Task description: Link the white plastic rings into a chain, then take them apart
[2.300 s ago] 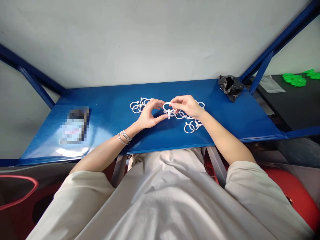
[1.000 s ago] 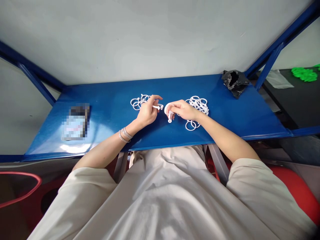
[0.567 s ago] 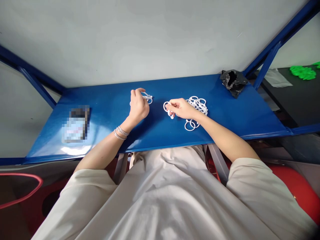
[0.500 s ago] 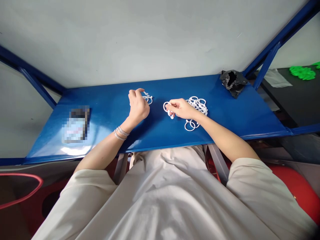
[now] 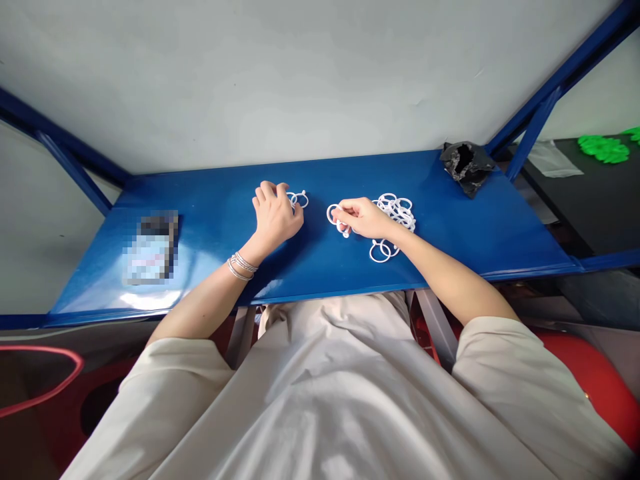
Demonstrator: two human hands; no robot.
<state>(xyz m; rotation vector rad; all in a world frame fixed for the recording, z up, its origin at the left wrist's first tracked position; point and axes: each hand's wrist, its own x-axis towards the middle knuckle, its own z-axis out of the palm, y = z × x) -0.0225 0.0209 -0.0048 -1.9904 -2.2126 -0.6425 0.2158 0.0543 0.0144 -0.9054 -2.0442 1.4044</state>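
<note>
On the blue metal tabletop (image 5: 465, 240) lie white plastic rings with small pegs. My left hand (image 5: 274, 217) rests palm down at a small cluster of these rings (image 5: 299, 199), hiding part of it, and I cannot tell whether it holds one. My right hand (image 5: 363, 218) pinches a single white ring (image 5: 336, 217) at its fingertips, just left of a larger tangled heap of rings (image 5: 397, 212). Two or three linked rings (image 5: 381, 251) lie just below that heap, near my right forearm.
A pixelated flat object (image 5: 151, 248) lies at the tabletop's left. A crumpled black bag (image 5: 467, 167) sits at the back right corner. Blue struts rise at both ends. Green pieces (image 5: 603, 149) lie on a dark surface beyond the right end.
My left hand has moved from holding a pegged ring between my hands to the small cluster at the left, and now lies flatter over it. My right hand has barely moved.
</note>
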